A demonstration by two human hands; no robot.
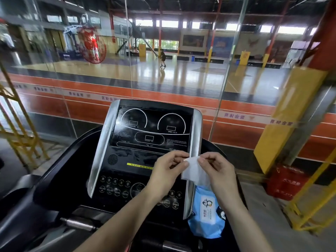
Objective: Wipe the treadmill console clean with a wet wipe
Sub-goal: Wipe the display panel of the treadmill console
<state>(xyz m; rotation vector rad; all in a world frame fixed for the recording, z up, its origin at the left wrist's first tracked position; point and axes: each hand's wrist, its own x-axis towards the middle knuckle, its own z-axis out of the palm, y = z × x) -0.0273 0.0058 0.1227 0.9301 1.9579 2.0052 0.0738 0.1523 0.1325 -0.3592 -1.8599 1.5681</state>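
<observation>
The black treadmill console [149, 135] with silver side rails fills the centre of the head view, its glossy display smudged with dust. A white wet wipe [193, 170] hangs above the console's lower right part, pinched at its top edge by both hands. My left hand [169, 171] grips the wipe's left corner; my right hand [218, 170] grips the right corner. The wipe's lower end reaches down to a blue wet-wipe pack [207, 213] that sits in the console's right side pocket.
A glass wall [163, 79] stands right behind the console, with a sports hall beyond it. A yellow padded column [289, 115] and a red crate [287, 180] stand on the right. Yellow metal frames [20, 128] flank the left.
</observation>
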